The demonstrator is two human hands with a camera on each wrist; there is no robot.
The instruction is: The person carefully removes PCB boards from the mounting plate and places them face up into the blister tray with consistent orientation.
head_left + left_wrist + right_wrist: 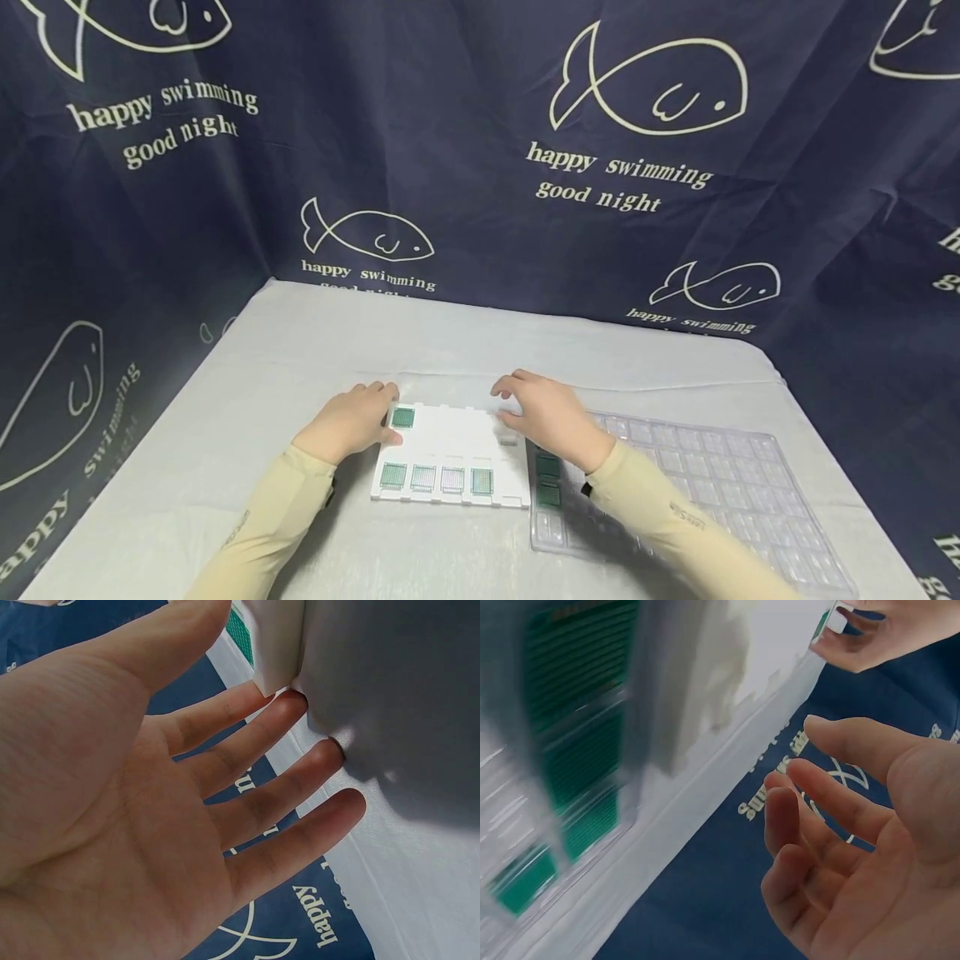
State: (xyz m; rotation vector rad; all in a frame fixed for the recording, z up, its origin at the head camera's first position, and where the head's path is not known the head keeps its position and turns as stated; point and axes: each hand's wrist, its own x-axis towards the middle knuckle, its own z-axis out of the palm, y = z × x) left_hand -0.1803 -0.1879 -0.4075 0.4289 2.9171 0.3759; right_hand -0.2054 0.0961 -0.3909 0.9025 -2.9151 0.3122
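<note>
A white slotted tray (450, 442) lies on the table with several small green perforated circuit boards (393, 476) along its near side. One more green circuit board (403, 417) sits in its far left corner. My left hand (352, 423) rests at the tray's left edge, thumb over the rim. In the left wrist view its fingers are nearly straight, the index fingertip right at the white tray corner (276, 652). Over the tray's right part hovers my right hand (551, 417). Its fingers (780, 817) are loosely bent in the right wrist view, and nothing shows between thumb and fingertips.
To the right, a clear plastic compartment tray (675, 442) lies under my right forearm. Green boards (548, 495) fill several cells of its left column. The white-covered table (337, 333) ends at a dark blue printed curtain (480, 167) behind and at the sides.
</note>
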